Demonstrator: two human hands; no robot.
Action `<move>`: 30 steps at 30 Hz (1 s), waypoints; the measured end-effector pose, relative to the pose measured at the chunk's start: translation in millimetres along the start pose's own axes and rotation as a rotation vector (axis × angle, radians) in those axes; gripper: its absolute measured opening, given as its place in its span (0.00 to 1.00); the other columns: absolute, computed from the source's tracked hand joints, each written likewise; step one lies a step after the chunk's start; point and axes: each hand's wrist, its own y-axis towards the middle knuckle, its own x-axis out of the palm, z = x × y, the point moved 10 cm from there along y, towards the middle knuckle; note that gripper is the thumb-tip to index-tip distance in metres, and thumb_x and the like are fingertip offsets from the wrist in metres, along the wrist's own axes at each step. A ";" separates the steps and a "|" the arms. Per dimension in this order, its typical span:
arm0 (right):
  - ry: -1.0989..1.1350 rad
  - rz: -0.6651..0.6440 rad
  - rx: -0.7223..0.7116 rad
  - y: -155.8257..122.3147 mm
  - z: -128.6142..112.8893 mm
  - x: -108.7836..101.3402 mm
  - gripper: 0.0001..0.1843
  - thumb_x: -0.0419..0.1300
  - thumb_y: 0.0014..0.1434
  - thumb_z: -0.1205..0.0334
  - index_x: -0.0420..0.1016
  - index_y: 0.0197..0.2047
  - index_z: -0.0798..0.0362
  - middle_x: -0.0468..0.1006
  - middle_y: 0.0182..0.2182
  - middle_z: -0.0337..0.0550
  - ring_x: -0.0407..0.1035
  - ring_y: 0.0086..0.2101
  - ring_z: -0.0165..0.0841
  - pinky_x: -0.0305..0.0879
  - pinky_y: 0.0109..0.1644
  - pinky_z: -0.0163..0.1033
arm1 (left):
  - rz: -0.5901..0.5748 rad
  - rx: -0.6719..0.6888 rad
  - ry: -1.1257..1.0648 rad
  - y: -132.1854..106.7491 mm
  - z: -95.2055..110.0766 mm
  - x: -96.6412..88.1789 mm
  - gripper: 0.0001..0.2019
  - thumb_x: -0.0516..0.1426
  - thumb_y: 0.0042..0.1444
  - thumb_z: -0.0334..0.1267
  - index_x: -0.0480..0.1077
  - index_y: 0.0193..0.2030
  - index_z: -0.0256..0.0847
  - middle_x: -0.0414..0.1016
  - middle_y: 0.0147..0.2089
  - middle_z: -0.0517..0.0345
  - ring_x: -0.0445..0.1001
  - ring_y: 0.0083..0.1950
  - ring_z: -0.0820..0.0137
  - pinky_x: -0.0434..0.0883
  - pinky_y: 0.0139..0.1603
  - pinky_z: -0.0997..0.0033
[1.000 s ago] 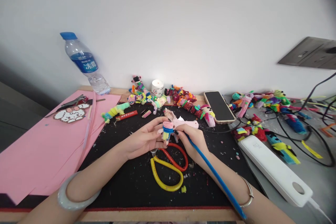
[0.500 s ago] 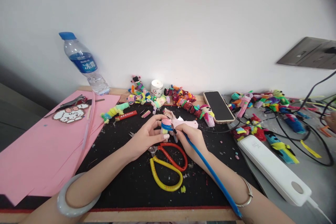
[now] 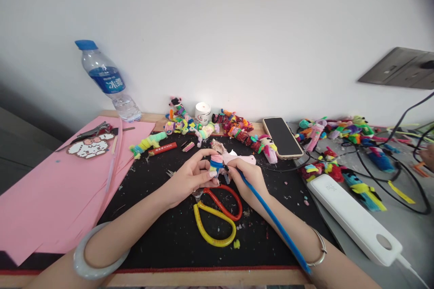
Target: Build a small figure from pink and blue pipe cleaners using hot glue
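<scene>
Between the fingers of my left hand is a small pipe-cleaner figure, pink at the top with blue and yellow bands below. My right hand pinches a blue pipe cleaner close to the figure; its long tail runs down over my right forearm. The near end of the pipe cleaner meets the blue band. Beneath my hands lie scissors with one red and one yellow handle, their blades partly hidden by my left hand. Just behind my fingers a pale pink glue gun rests on the black mat.
Pink paper sheets lie at left, below a water bottle. Several pipe-cleaner figures line the back near a white cup and a phone. At right are a white power strip, black cables and another person's hand.
My left hand has turned the figure slightly and shifted it a little to the right. The blue band now shows at a different angle. My right hand stays nearly in place.
</scene>
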 end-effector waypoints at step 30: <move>-0.043 -0.017 -0.024 1.0 -1.7 1.4 0.09 0.52 0.61 0.67 0.69 0.30 0.53 0.72 0.23 0.38 0.65 0.24 0.27 0.62 0.30 0.30 | 0.015 -0.087 0.040 0.0 -4.9 -6.2 0.18 0.61 0.53 0.33 0.65 0.49 0.47 0.75 0.46 0.56 0.80 0.38 0.70 0.75 0.38 0.77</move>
